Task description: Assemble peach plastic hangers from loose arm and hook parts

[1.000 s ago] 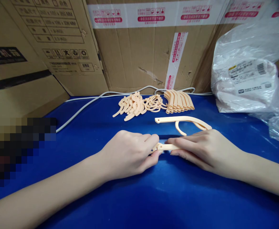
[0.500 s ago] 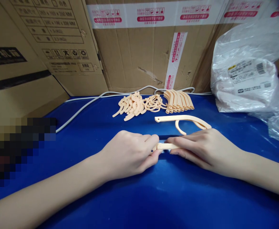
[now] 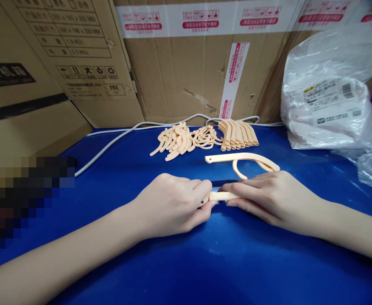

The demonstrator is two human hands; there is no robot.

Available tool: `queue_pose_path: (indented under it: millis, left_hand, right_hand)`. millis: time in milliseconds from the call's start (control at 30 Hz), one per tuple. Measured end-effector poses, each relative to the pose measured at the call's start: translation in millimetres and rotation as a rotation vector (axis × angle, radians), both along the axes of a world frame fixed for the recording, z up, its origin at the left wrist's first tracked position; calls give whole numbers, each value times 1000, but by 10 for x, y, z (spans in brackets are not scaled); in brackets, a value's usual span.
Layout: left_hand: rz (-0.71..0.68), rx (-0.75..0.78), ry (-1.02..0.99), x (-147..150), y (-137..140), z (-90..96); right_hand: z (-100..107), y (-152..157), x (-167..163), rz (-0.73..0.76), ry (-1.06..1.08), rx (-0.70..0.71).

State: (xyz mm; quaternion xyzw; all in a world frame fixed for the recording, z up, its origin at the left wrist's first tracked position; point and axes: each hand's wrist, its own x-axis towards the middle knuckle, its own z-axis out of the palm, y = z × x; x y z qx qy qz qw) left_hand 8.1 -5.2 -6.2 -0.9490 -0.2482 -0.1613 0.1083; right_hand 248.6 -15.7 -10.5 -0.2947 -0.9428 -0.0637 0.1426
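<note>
Just right of the middle of the blue surface, my two hands meet around cream plastic parts that look like folding-hanger pieces. My left hand (image 3: 176,205) is closed on a small cream piece with a hole (image 3: 204,201), mostly hidden by the fingers. Pinched between the thumb and fingers of my right hand (image 3: 265,199) is a cream hanger arm (image 3: 223,196), whose end meets the left piece. Whether the two are joined, I cannot tell. Just behind my right hand are a long curved hanger arm (image 3: 233,157) and a thin curved hook piece (image 3: 238,170), partly covered by it.
Along the back lie a pile of short curved pieces (image 3: 176,140), a heap of hook-shaped pieces (image 3: 205,137) and a stacked row of curved arms (image 3: 238,134). A white cable (image 3: 109,149) runs behind them. Cardboard boxes (image 3: 179,76) wall the back; a plastic bag (image 3: 328,106) stands right.
The long curved arm and hook piece behind my right hand have shifted slightly left. The small piece in my left hand shows a bit more. Both hands keep their hold.
</note>
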Motion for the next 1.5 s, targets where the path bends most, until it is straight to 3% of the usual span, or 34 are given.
queue_pose_path:
  millis: [200, 333, 633, 967, 1267, 1500]
  left_hand:
    - [50, -12, -23, 9, -7, -12]
    - [60, 9, -28, 9, -5, -11]
    - [-85, -33, 91, -25, 13, 36]
    - [68, 10, 35, -11, 11, 32]
    - [106, 7, 14, -35, 44, 58]
    - [127, 52, 2, -53, 57, 59]
  right_hand:
    - [16, -7, -7, -81, 29, -211]
    - [19, -14, -10, -108, 28, -239]
    - [33, 48, 42, 3, -33, -68]
    - [23, 30, 51, -50, -29, 63]
    - [58, 30, 42, -71, 52, 253]
    - [126, 42, 97, -88, 110, 321]
